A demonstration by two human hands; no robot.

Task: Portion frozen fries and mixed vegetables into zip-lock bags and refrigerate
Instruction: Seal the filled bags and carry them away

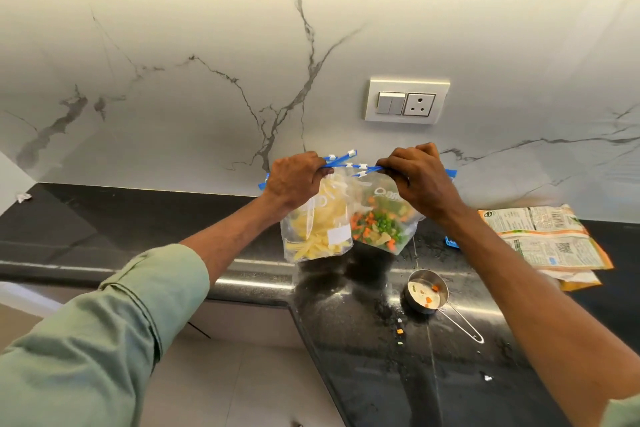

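Left hand (296,180), right hand (414,177) clenched, raised; 2 arms outstretched.

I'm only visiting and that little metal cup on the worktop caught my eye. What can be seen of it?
It is a small round measuring cup, apparently of shiny steel, standing upright on the wet black countertop. A thin wire-loop handle runs from its rim towards the lower right and lies along the counter. Inside are a pale, frosty residue and a few orange carrot bits. It is otherwise nearly empty, and only the counter touches it.
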